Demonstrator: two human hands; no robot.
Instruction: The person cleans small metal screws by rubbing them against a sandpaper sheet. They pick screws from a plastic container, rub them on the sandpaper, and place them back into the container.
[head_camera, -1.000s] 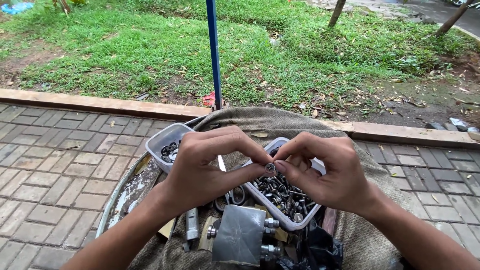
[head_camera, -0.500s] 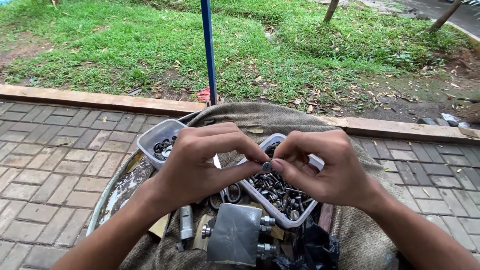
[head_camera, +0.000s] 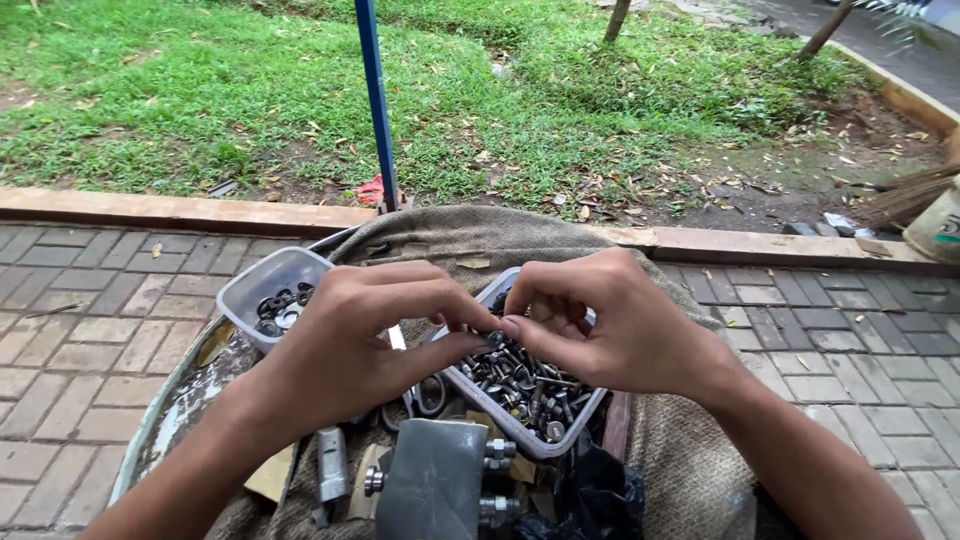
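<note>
Head cam looking down: both hands meet right over a clear plastic tub (head_camera: 585, 425) full of bolts, nuts and washers. The left hand (head_camera: 365, 335) and right hand (head_camera: 610, 325) are each pinched on the same small dark bolt (head_camera: 494, 339), fingertips nearly touching, with the piece held just above the tub's near-left corner. It's too tiny to tell whether there's a nut on it. A second clear tub (head_camera: 268, 290) with dark washers sits just beside the left hand, on the far-left side. Everything rests on a burlap sack (head_camera: 480, 235) spread over a round metal drum (head_camera: 175, 400). Near the bottom there's a grey metal block (head_camera: 432, 485) with bolts sticking out its sides. Behind the drum a blue pole (head_camera: 376, 100) stands at the edge of the grass, brick paving (head_camera: 90, 310) all around.
</note>
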